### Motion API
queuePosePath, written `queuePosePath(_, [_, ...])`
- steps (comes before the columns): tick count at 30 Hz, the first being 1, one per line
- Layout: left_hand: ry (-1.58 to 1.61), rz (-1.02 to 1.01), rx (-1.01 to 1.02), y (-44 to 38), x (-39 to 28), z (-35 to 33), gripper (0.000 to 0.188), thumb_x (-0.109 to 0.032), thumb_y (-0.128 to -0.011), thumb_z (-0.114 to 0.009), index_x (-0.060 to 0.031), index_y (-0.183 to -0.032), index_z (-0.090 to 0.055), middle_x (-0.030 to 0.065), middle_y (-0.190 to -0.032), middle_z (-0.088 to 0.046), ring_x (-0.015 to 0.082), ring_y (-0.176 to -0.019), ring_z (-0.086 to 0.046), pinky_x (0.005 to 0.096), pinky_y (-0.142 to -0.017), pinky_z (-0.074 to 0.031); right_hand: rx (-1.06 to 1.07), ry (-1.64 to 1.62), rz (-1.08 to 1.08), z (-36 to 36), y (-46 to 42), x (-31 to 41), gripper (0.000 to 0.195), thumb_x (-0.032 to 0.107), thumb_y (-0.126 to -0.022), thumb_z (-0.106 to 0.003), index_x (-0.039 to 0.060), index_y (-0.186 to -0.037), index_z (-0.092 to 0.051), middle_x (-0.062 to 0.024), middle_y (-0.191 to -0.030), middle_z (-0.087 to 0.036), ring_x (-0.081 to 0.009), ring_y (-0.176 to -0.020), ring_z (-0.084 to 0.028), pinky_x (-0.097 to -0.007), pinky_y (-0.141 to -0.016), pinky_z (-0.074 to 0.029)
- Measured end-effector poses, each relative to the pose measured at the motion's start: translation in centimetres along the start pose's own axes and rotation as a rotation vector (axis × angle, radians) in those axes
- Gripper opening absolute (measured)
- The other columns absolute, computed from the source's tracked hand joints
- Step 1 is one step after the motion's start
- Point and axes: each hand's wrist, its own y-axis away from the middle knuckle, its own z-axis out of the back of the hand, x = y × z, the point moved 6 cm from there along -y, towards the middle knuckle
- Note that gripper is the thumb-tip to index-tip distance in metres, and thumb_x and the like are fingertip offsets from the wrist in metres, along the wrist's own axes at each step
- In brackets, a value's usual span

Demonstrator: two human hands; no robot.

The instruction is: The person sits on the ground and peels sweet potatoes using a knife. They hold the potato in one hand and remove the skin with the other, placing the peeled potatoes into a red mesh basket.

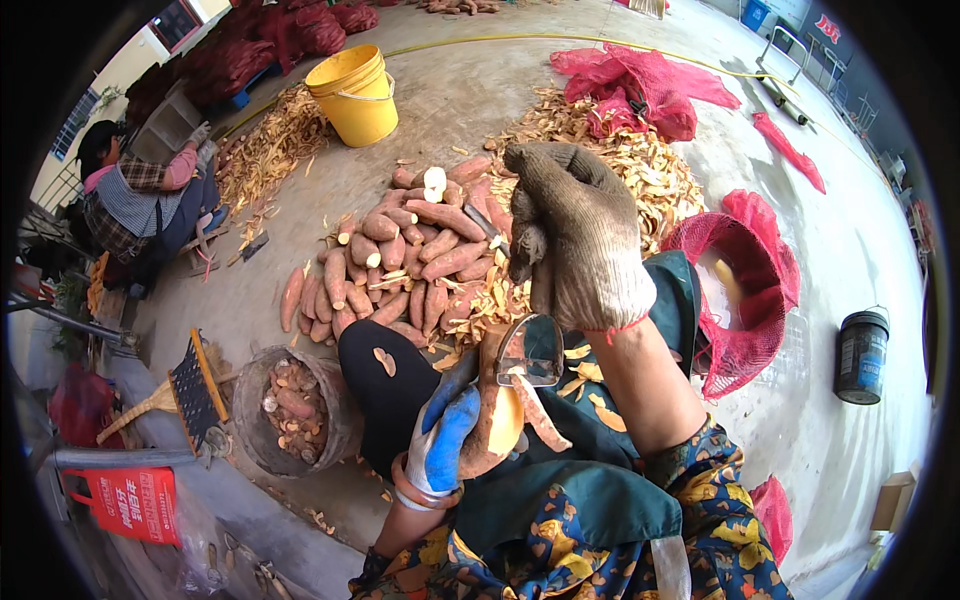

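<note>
My left hand (448, 435), in a white and blue work glove, holds a partly peeled sweet potato (491, 420) over my lap. In a soiled knit glove, my right hand (581, 232) grips the handle of a peeler (531, 352). Its wide metal head lies against the sweet potato's upper part, and a strip of peel (541, 420) hangs below it. Beyond my knees a heap of unpeeled sweet potatoes (450, 259) covers the floor, some with cut ends. A dark-handled tool (484, 225) lies partly hidden on the heap. Peelings rest on my dark green apron (570, 495).
A worn bucket (251, 420) of scraps stands left of my knee. At right are a red mesh bag around a container (772, 337) and a black bucket (862, 360). Peel piles (667, 172), a yellow bucket (360, 105) and a seated person (142, 195) are farther off.
</note>
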Motion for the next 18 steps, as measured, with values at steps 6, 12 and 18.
queuePosePath(6, [0.177, 0.067, 0.101, 0.7, 0.2, -0.4, 0.059, -0.036, -0.096, -0.049, -0.0019, -0.141, -0.032, 0.0225, -0.103, -0.062, 0.0308, -0.076, -0.067, 0.0365, -0.062, -0.055, -0.074, -0.281, 0.082, 1.7, -1.0, 0.2, 0.017, 0.016, -0.092, -0.056, 0.0014, -0.101, -0.057, -0.0012, -0.060, -0.051, -0.0101, -0.042, -0.046, -0.0239, -0.039, -0.040])
queuePosePath(12, [0.182, 0.018, 0.149, 0.6, 0.3, -0.4, 0.069, -0.052, -0.090, -0.052, 0.0003, -0.133, -0.039, 0.0214, -0.097, -0.063, 0.0319, -0.070, -0.065, 0.0371, -0.058, -0.053, -0.220, -0.207, 0.001, 2.7, -1.8, -0.7, 0.015, 0.019, -0.092, -0.059, 0.0047, -0.097, -0.056, -0.0002, -0.064, -0.053, -0.0089, -0.044, -0.046, -0.0234, -0.038, -0.040])
queuePosePath(18, [0.667, 0.095, -0.376, 0.1, 1.9, 2.5, 0.065, -0.054, -0.092, -0.046, -0.0050, -0.134, -0.044, 0.0171, -0.108, -0.063, 0.0306, -0.073, -0.065, 0.0379, -0.053, -0.052, 0.035, -0.304, -0.161, -0.8, 3.7, -1.8, 0.022, 0.017, -0.094, -0.055, -0.0037, -0.099, -0.058, -0.0034, -0.060, -0.052, -0.0101, -0.041, -0.046, -0.0232, -0.036, -0.039])
